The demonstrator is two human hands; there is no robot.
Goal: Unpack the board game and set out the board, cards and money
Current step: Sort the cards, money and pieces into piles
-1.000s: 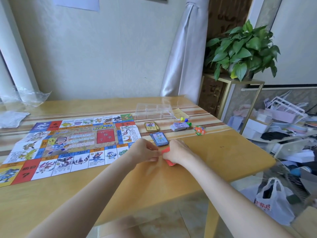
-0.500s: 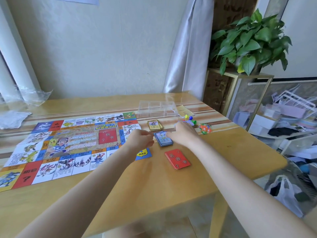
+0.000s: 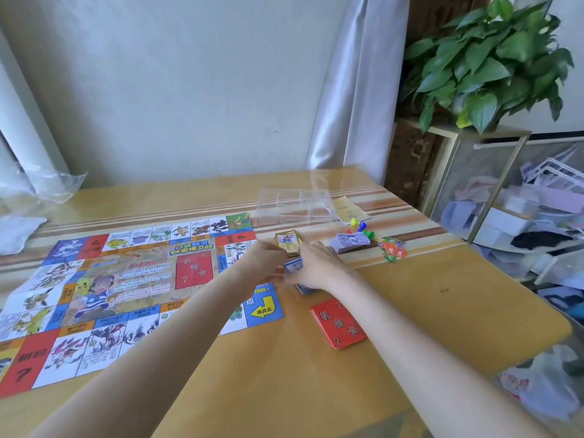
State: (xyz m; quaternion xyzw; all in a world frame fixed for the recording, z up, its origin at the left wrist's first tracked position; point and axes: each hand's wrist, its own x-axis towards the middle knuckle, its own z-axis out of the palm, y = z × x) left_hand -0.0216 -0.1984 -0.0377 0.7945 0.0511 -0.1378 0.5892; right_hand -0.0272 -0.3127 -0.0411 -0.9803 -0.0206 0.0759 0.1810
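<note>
Both hands meet over the blue deck [image 3: 295, 266], just off the board's [image 3: 126, 279] right edge: the left hand [image 3: 264, 259] and right hand [image 3: 316, 263] each pinch it from their own side, equally near, its long axis hidden. On the table [image 3: 458, 311] lie four stacks: blue, yellow [image 3: 287, 241], red [image 3: 338, 324] toward the near edge, money [image 3: 350, 241]. One tray [image 3: 295, 207] sits beyond.

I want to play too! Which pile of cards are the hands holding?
The blue pile, gripped between both hands. The red pile lies alone nearer the table edge, and the yellow pile sits just beyond the hands.
</note>
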